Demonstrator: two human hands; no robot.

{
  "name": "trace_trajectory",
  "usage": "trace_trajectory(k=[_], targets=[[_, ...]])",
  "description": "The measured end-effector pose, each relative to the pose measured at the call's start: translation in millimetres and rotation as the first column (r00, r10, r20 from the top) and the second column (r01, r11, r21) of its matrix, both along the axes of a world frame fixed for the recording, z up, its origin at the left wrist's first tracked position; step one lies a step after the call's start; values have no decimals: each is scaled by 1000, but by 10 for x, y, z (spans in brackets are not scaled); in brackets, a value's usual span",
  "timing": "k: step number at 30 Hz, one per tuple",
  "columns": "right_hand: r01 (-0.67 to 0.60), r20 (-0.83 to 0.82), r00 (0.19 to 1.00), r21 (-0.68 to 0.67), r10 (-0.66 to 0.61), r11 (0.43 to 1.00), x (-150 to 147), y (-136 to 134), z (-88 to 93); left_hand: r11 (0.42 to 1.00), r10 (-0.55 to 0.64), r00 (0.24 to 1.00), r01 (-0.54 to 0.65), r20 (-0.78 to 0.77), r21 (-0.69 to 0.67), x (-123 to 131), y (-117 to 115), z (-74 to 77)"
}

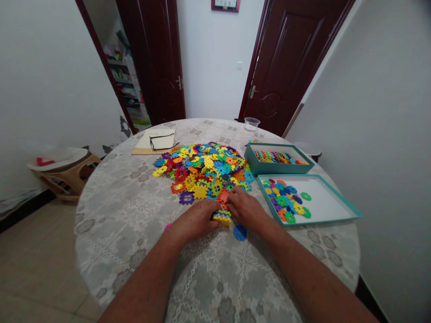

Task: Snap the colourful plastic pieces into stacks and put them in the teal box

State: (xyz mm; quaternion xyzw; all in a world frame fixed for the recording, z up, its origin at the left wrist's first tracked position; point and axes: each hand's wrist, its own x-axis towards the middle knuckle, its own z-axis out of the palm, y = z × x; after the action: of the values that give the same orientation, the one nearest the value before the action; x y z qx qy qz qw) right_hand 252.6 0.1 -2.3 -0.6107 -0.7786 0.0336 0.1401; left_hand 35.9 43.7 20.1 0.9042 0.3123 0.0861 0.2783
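Observation:
A big heap of colourful plastic interlocking pieces [206,168] lies in the middle of the round table [128,211]. My left hand [194,221] and my right hand [245,207] meet just in front of the heap. Both hold a small stack of joined pieces [222,216], mostly yellow with orange on top. A loose blue round piece [240,232] lies on the cloth below my right hand. A pink piece [167,226] peeks out beside my left wrist.
A teal box lid [323,211] holding several round pieces sits at the right, with a teal box [269,167] of sorted pieces behind it. Glasses [162,141] rest on a notebook at the back left. A clear cup [251,123] stands at the far edge. A stool [63,172] stands left.

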Motion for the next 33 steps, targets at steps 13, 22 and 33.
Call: trace_trajectory(k=[13, 22, 33], targets=[[-51, -209, 974, 157, 84, 986, 247, 3, 32, 999, 14, 999, -13, -36, 31, 8, 6, -30], [54, -116, 992, 106, -42, 993, 190, 55, -34, 999, 27, 999, -25, -29, 45, 7, -5, -29], [-211, -308, 932, -36, 190, 977, 148, -124, 325, 992, 106, 992, -100, 72, -71, -5, -8, -27]])
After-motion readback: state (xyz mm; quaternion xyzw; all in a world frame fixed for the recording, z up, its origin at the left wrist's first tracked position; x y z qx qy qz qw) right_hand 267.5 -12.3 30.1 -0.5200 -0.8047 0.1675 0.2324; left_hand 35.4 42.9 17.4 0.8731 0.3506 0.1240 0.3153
